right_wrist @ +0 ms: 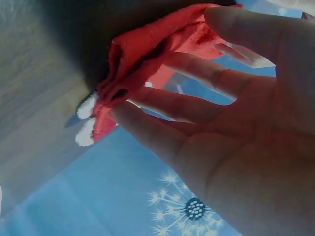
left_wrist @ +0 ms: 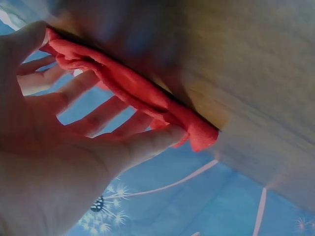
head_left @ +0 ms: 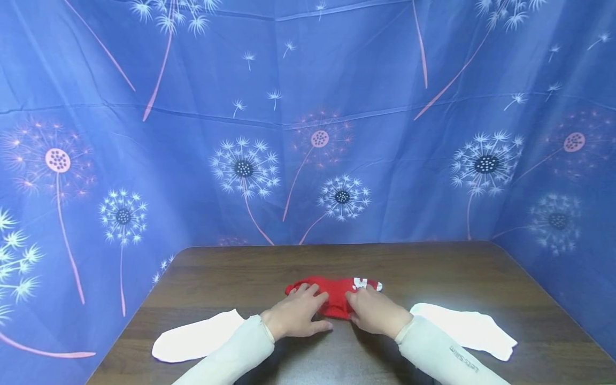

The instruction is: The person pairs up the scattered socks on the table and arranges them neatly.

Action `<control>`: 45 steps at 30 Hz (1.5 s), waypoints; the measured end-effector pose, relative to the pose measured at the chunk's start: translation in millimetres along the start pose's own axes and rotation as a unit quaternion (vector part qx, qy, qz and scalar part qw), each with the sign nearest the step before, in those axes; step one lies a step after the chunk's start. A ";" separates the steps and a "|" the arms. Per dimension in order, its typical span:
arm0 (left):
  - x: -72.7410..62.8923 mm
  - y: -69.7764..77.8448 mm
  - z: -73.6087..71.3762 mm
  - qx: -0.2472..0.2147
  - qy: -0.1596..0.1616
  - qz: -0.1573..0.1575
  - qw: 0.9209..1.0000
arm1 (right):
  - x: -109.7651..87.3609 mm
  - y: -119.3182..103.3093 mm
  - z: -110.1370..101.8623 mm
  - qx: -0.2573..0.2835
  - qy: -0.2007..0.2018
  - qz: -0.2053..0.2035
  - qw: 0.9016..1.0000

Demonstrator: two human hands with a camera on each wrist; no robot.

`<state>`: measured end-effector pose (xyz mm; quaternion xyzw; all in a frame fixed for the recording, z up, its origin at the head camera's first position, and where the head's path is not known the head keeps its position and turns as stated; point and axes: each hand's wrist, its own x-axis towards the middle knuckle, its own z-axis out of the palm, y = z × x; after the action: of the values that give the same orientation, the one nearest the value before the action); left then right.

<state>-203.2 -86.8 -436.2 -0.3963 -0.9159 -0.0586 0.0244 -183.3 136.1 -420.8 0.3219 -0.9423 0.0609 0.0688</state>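
A red sock [head_left: 332,293] with a white pattern and white tips at its right end lies folded on the table in front of me. Whether it is one sock or two stacked together I cannot tell. My left hand [head_left: 295,313] rests its spread fingers on the left part; the left wrist view shows them fairly straight along the red cloth [left_wrist: 133,88]. At the right part, my right hand [head_left: 377,313] touches the sock near the white pattern. Its extended fingers reach the folded layers [right_wrist: 140,56] in the right wrist view, with the thumb against the cloth's near edge.
One white sock [head_left: 197,338] lies flat at the left, partly behind my left sleeve. Another white sock [head_left: 464,329] lies at the right beside my right sleeve. The brown wooden table [head_left: 231,272] ends at a blue dandelion-print curtain [head_left: 409,203].
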 end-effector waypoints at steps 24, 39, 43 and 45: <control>47.6 -27.5 2.8 0.005 -0.005 -0.064 0.998 | 37.3 36.6 8.0 0.022 0.013 0.053 0.998; 46.4 -21.7 -9.4 0.000 -0.032 -0.096 0.995 | 41.5 45.4 17.2 0.010 0.040 0.045 0.998; 30.5 -16.9 -16.9 -0.011 -0.021 -0.094 0.995 | 36.8 50.3 17.0 0.010 0.070 0.020 0.997; 20.8 -16.4 -19.4 -0.011 -0.007 -0.088 0.996 | 34.6 49.5 18.8 -0.005 0.093 0.016 0.995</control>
<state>-229.4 -85.3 -416.5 -0.3151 -0.9466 -0.0674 0.0085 -242.5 151.3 -437.0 0.2996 -0.9370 0.0874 0.1570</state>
